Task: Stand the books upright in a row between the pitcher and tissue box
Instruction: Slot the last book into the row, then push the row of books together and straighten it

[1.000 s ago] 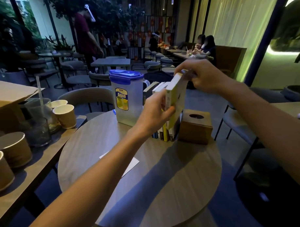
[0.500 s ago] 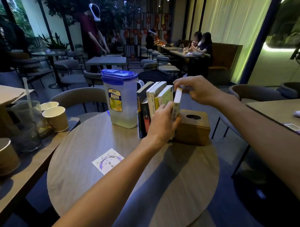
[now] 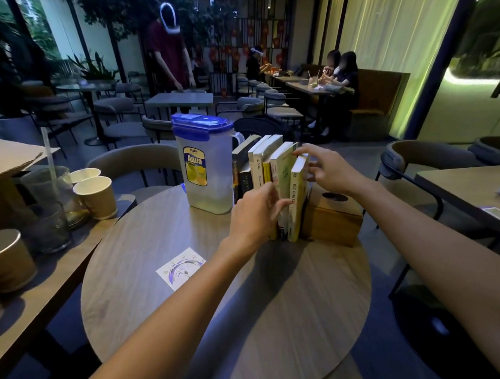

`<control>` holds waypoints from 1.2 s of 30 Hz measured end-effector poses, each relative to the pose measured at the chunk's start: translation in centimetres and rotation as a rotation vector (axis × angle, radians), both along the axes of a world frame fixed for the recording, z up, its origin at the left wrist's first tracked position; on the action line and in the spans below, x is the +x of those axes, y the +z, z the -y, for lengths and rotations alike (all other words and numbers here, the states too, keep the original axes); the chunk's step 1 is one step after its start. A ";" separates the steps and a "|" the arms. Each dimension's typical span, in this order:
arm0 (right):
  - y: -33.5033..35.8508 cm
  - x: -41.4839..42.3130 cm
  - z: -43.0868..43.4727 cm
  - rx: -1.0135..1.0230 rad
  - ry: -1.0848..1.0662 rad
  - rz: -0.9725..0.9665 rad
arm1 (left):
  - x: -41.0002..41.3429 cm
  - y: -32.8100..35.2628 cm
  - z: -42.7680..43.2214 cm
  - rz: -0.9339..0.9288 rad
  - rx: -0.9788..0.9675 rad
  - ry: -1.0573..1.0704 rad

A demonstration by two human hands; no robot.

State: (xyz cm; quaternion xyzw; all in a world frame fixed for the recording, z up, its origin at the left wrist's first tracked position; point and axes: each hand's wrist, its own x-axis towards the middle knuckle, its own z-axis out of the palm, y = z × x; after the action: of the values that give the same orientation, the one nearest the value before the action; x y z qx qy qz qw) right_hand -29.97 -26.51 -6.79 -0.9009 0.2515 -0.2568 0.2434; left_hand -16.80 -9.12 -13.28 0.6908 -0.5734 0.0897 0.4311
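Several books [image 3: 263, 171] stand upright in a row on the round wooden table [image 3: 247, 303], between the clear pitcher with a blue lid [image 3: 204, 165] on the left and the brown wooden tissue box [image 3: 333, 217] on the right. The rightmost book, yellow-green [image 3: 296, 199], stands against the tissue box. My left hand [image 3: 254, 214] touches the spines low down, thumb against the yellow-green book. My right hand [image 3: 326, 169] rests its fingertips on the top edges of the two rightmost books, fingers spread.
A small printed card [image 3: 180, 268] lies on the table in front of the pitcher. A side table at the left carries paper cups [image 3: 94, 194], glasses and a cardboard box. Chairs stand behind and to the right; people sit farther back.
The yellow-green book, held tilted above the row a second ago, now stands upright at its right end. My right hand has let go of its top and my left has slid down the spines.
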 end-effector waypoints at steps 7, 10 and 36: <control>-1.5 -1.7 -0.2 -0.085 -0.214 0.003 | 5.2 -0.3 -2.4 -0.292 -0.065 0.105; -2.4 -3.4 0.4 -0.097 -0.340 -0.177 | 8.0 -0.5 -3.2 -0.457 -0.086 0.138; -5.3 -0.8 -3.7 0.020 -0.371 -0.126 | 9.4 0.9 0.5 -0.535 0.391 -0.355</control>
State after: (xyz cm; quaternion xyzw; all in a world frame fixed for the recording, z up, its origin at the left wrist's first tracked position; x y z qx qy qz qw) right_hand -30.81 -22.84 -12.07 -0.8510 0.4304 -0.2377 0.1847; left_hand -7.42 -9.64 -12.34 0.6488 -0.5576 -0.2814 0.4346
